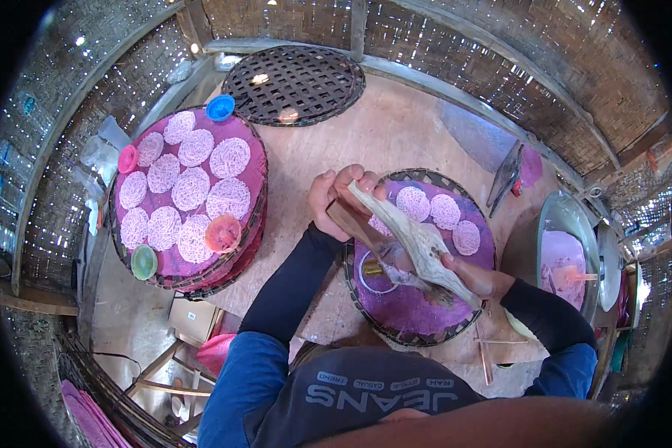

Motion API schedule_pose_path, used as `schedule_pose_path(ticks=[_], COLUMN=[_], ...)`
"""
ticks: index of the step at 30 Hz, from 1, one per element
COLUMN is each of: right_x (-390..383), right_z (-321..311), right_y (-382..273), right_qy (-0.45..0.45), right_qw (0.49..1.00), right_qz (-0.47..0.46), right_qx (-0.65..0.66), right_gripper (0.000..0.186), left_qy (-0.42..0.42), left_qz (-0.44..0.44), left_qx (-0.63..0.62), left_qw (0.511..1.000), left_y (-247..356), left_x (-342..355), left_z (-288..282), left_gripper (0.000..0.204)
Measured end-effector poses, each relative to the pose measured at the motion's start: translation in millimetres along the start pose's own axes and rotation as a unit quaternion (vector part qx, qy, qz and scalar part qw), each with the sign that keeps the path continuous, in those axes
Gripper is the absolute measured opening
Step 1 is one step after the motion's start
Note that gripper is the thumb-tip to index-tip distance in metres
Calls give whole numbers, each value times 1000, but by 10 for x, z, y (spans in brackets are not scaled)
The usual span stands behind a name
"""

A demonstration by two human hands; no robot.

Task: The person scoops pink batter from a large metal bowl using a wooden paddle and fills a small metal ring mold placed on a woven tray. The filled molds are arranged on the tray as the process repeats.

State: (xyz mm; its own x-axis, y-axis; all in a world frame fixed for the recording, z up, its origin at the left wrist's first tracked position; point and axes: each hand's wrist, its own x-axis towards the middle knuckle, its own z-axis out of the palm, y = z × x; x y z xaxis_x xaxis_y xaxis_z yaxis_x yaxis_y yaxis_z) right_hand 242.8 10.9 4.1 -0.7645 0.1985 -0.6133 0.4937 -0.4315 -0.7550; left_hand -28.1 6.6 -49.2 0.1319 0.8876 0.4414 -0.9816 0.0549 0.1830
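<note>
A wooden hand press (pixel 425 250) made of two long pieces, one pale and worn, one browner, slants over the round tray (pixel 467 317) in front of me. Its upper end is in my left hand (pixel 336 198), fingers wrapped over the wood. My right hand (pixel 474 278) grips the pale piece near its lower right end. Below the press show a yellowish cylinder (pixel 372 267) and a white ring (pixel 362 282); how they join it is hard to make out. Several lacy pink strand discs (pixel 445 212) lie at the tray's far side on purple cloth.
Stacked round trays (pixel 257 216) at left bear many pink discs (pixel 190 188) and small coloured bowls, one blue (pixel 220 108). Behind them lies a dark lattice tray (pixel 299 82). A large metal pot (pixel 546 224) holding pink dough (pixel 564 261) stands at right. Woven walls surround the table.
</note>
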Motion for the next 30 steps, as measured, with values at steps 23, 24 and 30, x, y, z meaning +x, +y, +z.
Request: schedule_pose_path(ticks=[23,24,30], right_x=[-100,-115,-210], right_z=[118,99,25], right_y=[37,46,-41], right_qy=[119,135,206], right_qw=[989,987,956], right_qz=[83,84,97], right_qx=[-14,-34,-183], right_gripper=[65,66,78], left_qy=[142,132,84], left_qz=[43,47,43], left_qx=[-5,-22,-88], left_qw=[989,990,992], left_y=[-175,-207,-292], left_x=[-240,-230,-143], left_z=[-124,-173,-380], left_gripper=[20,23,26])
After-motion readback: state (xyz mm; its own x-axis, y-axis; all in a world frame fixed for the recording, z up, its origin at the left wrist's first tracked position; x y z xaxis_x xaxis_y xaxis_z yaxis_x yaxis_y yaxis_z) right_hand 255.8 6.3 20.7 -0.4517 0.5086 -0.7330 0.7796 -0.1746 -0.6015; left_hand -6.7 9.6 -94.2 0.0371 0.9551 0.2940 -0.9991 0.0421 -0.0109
